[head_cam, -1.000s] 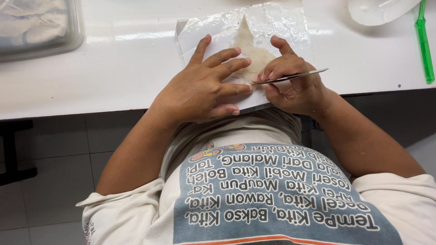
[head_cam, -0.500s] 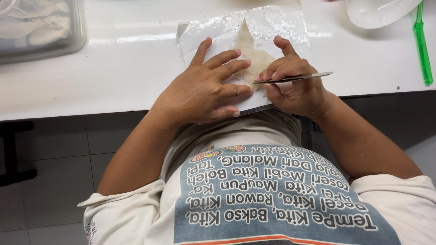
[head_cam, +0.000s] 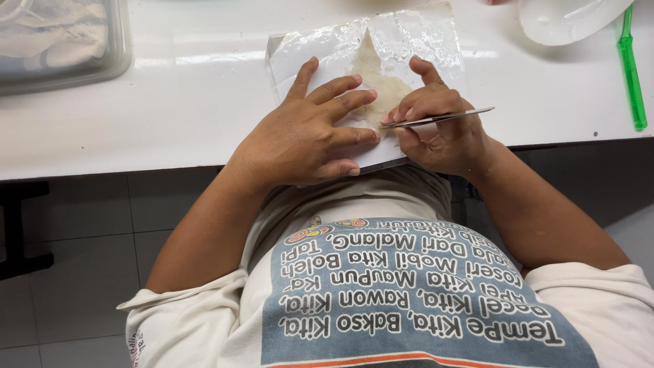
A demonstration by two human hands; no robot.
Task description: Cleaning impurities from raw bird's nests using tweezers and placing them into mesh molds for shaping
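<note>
a white table (head_cam: pixel 170 116) is seen running across the upper part of the view, with grey floor tiles showing below its front edge. at the table's far left corner a clear plastic tub (head_cam: pixel 119 48) is set, and pale, crumpled material is held inside it; what that material is cannot be told through the wall. at the upper right a white dish (head_cam: pixel 565 20) is cut off by the frame, and nothing can be made out in it. just right of the dish a green stick-like tool (head_cam: pixel 632 75) is laid lengthwise near the table edge.

near the front edge of the table, in the middle, a flat board wrapped in clear film (head_cam: pixel 422 37) is placed, its near edge reaching the table's edge. on it a pale beige, thin, rough-edged piece (head_cam: pixel 371 68) is spread flat; it is drawn to a narrow point at the far end and widens toward the person, and its near part is covered by the fingers.

the left hand (head_cam: pixel 310 136) is laid flat on the board with fingers spread, and the near side of the beige piece is pressed down by the fingertips; nothing is gripped by it. the right hand (head_cam: pixel 443 129) is closed narrowly around slim metal tweezers (head_cam: pixel 439 118), which are pinched between thumb and forefinger, and their tip is brought against the piece's near edge, just beside the left fingertips. whether anything is caught in the tweezers' tip cannot be told.

a cream shirt with a blue printed panel is worn by the person.
</note>
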